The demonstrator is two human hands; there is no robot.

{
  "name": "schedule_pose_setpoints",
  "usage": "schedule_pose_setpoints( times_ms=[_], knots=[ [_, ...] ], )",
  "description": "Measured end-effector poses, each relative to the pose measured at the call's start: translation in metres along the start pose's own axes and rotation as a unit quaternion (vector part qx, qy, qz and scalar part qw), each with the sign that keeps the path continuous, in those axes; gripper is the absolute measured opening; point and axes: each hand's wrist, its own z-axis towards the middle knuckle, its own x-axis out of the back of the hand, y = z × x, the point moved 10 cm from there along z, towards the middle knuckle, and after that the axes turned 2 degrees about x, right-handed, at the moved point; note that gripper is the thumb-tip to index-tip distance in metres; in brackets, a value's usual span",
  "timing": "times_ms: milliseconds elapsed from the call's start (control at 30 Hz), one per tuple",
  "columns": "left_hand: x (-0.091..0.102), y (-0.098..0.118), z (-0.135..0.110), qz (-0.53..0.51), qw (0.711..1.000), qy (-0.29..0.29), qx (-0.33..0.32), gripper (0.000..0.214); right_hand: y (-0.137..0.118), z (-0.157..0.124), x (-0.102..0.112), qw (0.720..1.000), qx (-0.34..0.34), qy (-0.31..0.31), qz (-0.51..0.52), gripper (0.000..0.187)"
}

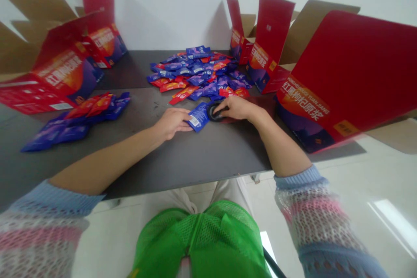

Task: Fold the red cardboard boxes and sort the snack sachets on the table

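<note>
My left hand (pixel 174 122) pinches the lower left corner of a blue sachet (pixel 199 117) with a white barcode label, keeping it low over the dark table. Just right of that sachet is a round black object (pixel 212 117) with a raised rim; its exact kind is unclear. My right hand (pixel 238 108) has its fingers bent onto this black object, fingertips at its middle. Behind both hands lies a heap of blue and red sachets (pixel 198 79). Another, smaller group of blue and red sachets (pixel 73 132) lies at the left on the table.
Open red cartons stand around the heap: a large one (pixel 302 113) at the right, a smaller one (pixel 262 61) behind it, and two more (pixel 65 74) at the left. Their flaps stick up and outward. The table's front edge (pixel 195 181) runs before my lap.
</note>
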Motion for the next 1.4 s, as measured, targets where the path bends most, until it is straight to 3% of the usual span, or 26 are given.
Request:
schedule_pose_setpoints(
  times_ms=[100, 167, 367, 533, 600, 667, 800, 900, 1000, 1133, 1233, 1400],
  knots=[
    [0.000, -0.001, 0.001, 0.004, 1.000, -0.010, -0.002, 0.021, 0.042, -0.009, 0.028, 0.984, -0.122, 0.101, -0.081, 0.034],
    [0.000, -0.001, -0.001, 0.005, 1.000, -0.012, -0.013, 0.019, 0.047, -0.015, 0.042, 0.971, -0.145, 0.163, -0.097, 0.034],
    [-0.005, 0.006, -0.013, 0.117, 0.987, -0.010, -0.111, 0.017, 0.004, -0.024, 0.066, 0.947, -0.074, 0.307, -0.051, 0.039],
    [0.001, 0.027, -0.042, 0.257, 0.930, 0.057, -0.256, 0.026, -0.027, -0.034, 0.068, 0.936, -0.030, 0.347, -0.041, 0.041],
    [0.009, 0.042, -0.059, 0.298, 0.892, 0.115, -0.321, 0.027, -0.034, -0.040, 0.069, 0.932, -0.029, 0.358, -0.044, 0.042],
    [0.009, 0.055, -0.076, 0.369, 0.829, 0.163, -0.387, 0.027, -0.041, -0.045, 0.073, 0.923, -0.014, 0.383, -0.038, 0.040],
    [-0.033, 0.050, -0.094, 0.593, 0.648, 0.143, -0.457, 0.032, -0.055, -0.055, 0.077, 0.890, 0.066, 0.452, 0.012, 0.031],
    [-0.061, 0.033, -0.108, 0.689, 0.534, 0.148, -0.468, 0.036, -0.063, -0.050, 0.066, 0.890, 0.111, 0.441, 0.046, 0.027],
    [-0.074, 0.018, -0.121, 0.732, 0.478, 0.166, -0.456, 0.037, -0.073, -0.042, 0.052, 0.905, 0.125, 0.403, 0.052, 0.024],
    [-0.080, -0.002, -0.134, 0.752, 0.461, 0.149, -0.448, 0.039, -0.084, -0.039, 0.043, 0.919, 0.136, 0.363, 0.066, 0.025],
    [-0.083, -0.005, -0.147, 0.744, 0.454, 0.174, -0.459, 0.039, -0.094, -0.035, 0.031, 0.932, 0.161, 0.309, 0.098, 0.030],
    [-0.093, -0.004, -0.158, 0.740, 0.454, 0.172, -0.465, 0.033, -0.126, -0.027, -0.006, 0.938, 0.282, 0.200, 0.014, 0.031]
  ],
)
